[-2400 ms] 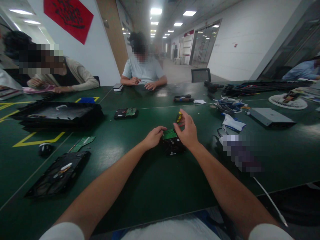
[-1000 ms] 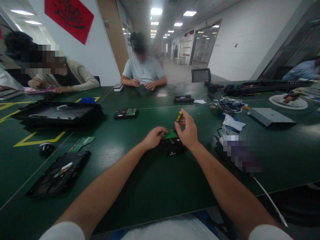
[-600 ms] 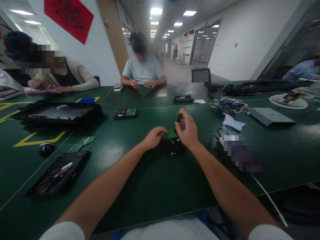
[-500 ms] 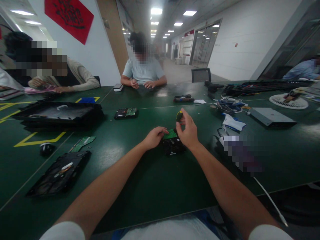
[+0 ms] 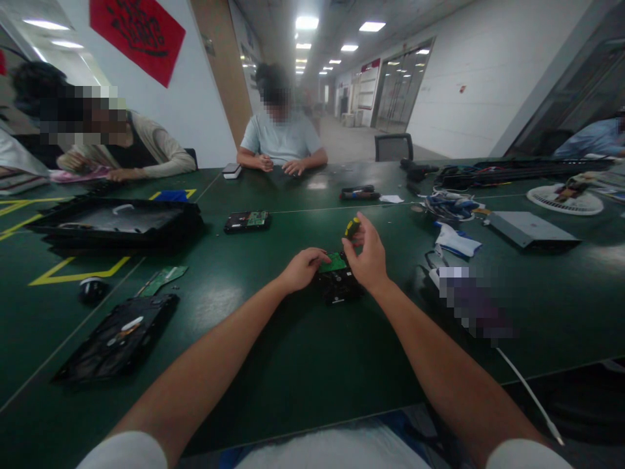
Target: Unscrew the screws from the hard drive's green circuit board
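Lower left of frame: opened black casing [image 5: 117,339] flat on the green bench [image 5: 293,365]. Centre: left hand [image 5: 301,268] curled, fingertips pressed on the green circuit board [image 5: 333,262] atop a black hard drive [image 5: 338,285]. Just right of centre: right hand [image 5: 367,257] pinching a yellow-and-black screwdriver [image 5: 351,228] upright over the drive. Further right: tangled cables [image 5: 446,205], grey flat box [image 5: 530,228].
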A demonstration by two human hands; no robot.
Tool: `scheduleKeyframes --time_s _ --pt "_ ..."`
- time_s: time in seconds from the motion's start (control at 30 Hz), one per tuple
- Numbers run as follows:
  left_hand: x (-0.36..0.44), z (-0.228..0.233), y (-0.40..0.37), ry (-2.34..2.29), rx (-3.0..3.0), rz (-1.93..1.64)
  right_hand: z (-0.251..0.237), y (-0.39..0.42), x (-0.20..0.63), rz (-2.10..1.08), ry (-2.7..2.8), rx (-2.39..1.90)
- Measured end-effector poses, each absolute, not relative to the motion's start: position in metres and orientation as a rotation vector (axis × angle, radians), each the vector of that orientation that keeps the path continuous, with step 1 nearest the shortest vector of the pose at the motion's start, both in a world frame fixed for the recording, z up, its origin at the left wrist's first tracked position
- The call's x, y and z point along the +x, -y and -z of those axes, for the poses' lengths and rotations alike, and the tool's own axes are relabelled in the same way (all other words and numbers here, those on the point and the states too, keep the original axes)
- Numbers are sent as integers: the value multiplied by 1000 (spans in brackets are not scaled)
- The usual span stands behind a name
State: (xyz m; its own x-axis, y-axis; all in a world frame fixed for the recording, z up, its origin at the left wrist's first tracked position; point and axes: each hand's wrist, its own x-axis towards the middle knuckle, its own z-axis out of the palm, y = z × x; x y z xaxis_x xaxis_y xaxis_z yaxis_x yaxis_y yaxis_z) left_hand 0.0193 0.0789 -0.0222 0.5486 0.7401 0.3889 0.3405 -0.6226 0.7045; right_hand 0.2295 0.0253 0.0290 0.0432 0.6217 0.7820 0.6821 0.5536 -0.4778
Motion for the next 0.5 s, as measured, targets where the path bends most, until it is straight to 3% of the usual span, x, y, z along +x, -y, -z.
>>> scheduleKeyframes --time_s 0.5 --pt "19 24 -80 -868 2222 -929 -31 -24 230 97 1662 -1131"
